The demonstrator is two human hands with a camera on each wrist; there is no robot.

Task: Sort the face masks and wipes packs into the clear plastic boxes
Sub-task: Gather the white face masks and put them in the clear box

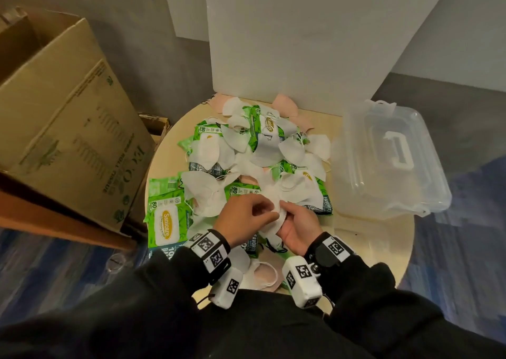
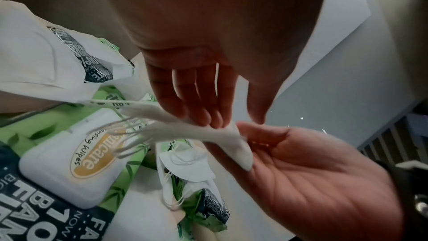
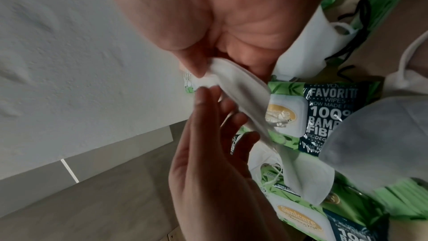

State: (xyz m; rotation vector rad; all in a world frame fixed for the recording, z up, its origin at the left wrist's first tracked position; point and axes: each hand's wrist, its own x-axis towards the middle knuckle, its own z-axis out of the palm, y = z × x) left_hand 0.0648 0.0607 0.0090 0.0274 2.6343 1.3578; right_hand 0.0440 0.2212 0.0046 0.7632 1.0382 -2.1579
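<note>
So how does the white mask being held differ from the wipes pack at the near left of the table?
The white mask is plain, thin and folded flat; the wipes pack is a bulky green printed packet with a white lid. The white mask is held up between the left hand and the right hand; the wipes pack lies on the table, untouched. Both are outside the clear box, unsorted.
</note>
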